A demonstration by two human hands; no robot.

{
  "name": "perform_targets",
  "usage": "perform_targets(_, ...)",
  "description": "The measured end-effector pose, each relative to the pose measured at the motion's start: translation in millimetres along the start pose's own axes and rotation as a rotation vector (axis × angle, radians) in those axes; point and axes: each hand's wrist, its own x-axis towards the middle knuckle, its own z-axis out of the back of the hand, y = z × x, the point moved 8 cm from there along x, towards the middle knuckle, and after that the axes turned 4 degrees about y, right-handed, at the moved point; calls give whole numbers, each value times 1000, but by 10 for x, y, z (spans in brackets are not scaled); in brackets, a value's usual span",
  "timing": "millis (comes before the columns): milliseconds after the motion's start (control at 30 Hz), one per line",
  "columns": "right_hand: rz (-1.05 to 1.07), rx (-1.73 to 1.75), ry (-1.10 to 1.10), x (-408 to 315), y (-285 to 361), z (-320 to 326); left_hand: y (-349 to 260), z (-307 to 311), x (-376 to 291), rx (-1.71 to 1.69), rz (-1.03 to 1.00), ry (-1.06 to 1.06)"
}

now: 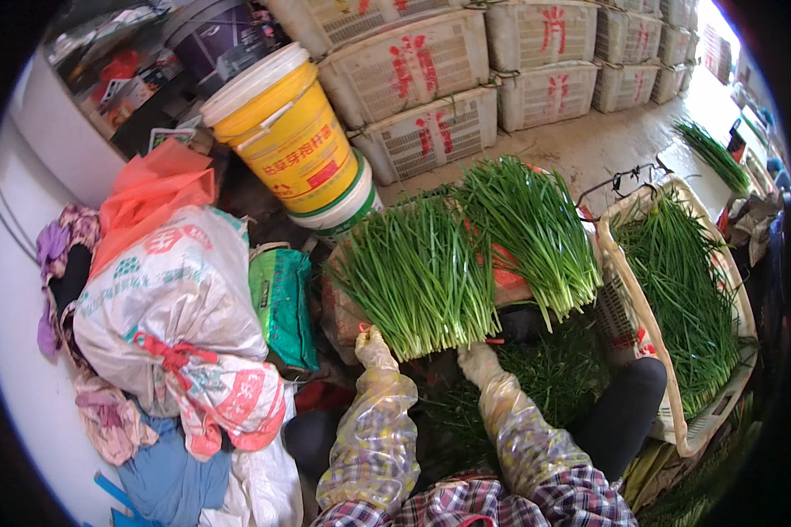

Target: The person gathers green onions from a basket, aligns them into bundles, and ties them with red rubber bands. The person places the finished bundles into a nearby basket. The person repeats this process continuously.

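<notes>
Two piles of green leafy stalks, likely garlic chives, lie side by side on a low covered surface: a wide pile [428, 283] in front of me and a narrower one [534, 237] to its right. My left hand [374, 349], in a pale glove, pinches one end of a thin red tie [365, 327] at the wide pile's lower left. Under that pile's cut ends, at the lower right, is my gloved right hand [478, 362]; a red end [495, 341] sticks out beside it. Its fingertips are partly hidden, and the tie's middle is out of sight beneath the stalks.
On the right stands a plastic basket [639, 303] filled with more stalks. A yellow bucket [290, 138] is beyond the piles, with stacked white crates [428, 125] behind. Stuffed sacks [178, 290] and a green bag [283, 309] stand left. Loose greens [554, 375] lie between my knees.
</notes>
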Motion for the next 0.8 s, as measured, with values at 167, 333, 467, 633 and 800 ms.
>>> perform_targets(167, 332, -638, -171, -13, 1233, -326, -193, -207, 27, 343, -105, 162)
perform_targets(333, 410, -1401, -463, -683, 1890, -1494, -257, -124, 263, 899, -286, 210)
perform_targets(467, 694, -1842, -390, -658, 1964, -1923, -488, -357, 106, 948, -584, 236)
perform_targets(633, 550, -1463, 39, 67, 1986, -1959, -280, -324, 379, 622, -436, 325)
perform_targets(800, 591, -1763, 93, 338, 1713, -1907, -462, -751, 170, 470, -485, 533)
